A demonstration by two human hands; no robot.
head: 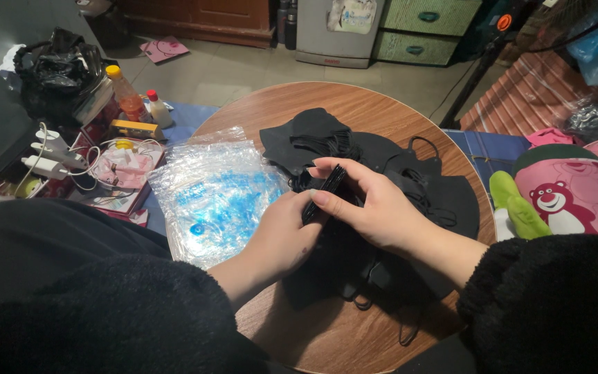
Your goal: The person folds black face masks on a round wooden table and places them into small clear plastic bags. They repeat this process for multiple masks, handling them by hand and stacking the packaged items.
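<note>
Both hands meet over a round wooden table [354, 111]. My right hand [375, 208] and my left hand [282, 232] together pinch a thin folded stack of black face masks [323, 190], held on edge. Under and behind the hands lies a spread heap of black masks with ear loops [423, 187]. To the left of the hands rests a stack of clear plastic bags with blue print [212, 190], overhanging the table's left edge.
A pink plush bear [569, 197] and green plush piece [513, 204] sit at right. At left are white chargers with cables [50, 156], an orange drink bottle [124, 93], a small white bottle [157, 107] and a black bag [60, 66]. Green drawers [427, 28] stand beyond.
</note>
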